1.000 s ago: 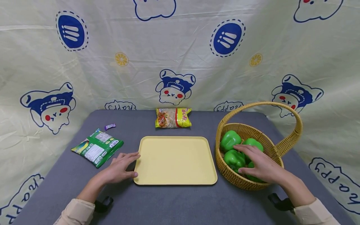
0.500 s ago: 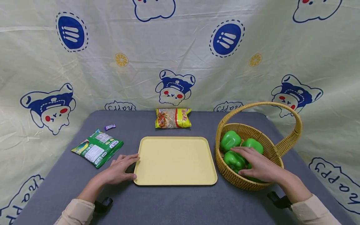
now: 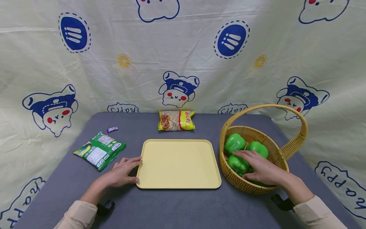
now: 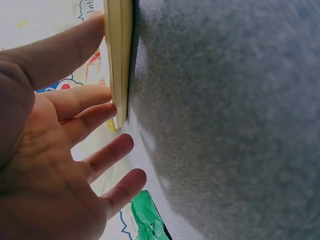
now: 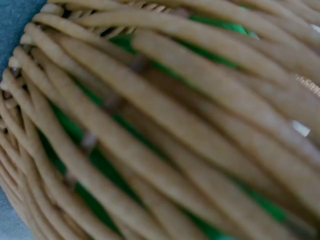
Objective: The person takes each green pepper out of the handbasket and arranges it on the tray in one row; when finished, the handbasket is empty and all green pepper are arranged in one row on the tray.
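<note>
My left hand [image 3: 121, 173] rests at the left edge of a pale yellow tray [image 3: 178, 163]. In the left wrist view the thumb and two fingers [image 4: 82, 100] touch the tray's rim [image 4: 120, 60], while the other fingers stand off it. My right hand [image 3: 264, 168] reaches into a wicker basket [image 3: 241, 183] and grips a green bell pepper [image 3: 238, 164], fingers on its far side and thumb on its near side. Two more bell peppers show behind, one at the back left [image 3: 234, 143]. Basket weave [image 5: 150, 110] fills the right wrist view, hiding that hand.
Left of the tray lies a green snack bag [image 3: 100, 151], with a small purple wrapped candy [image 3: 112, 129] behind it. A yellow and clear food packet [image 3: 176, 121] lies beyond the tray. The basket's tall handle [image 3: 303, 127] arches over its back and right side.
My right hand has shifted slightly left and closed in around the front bell pepper. My left hand stays at the tray's edge, hardly moving.
</note>
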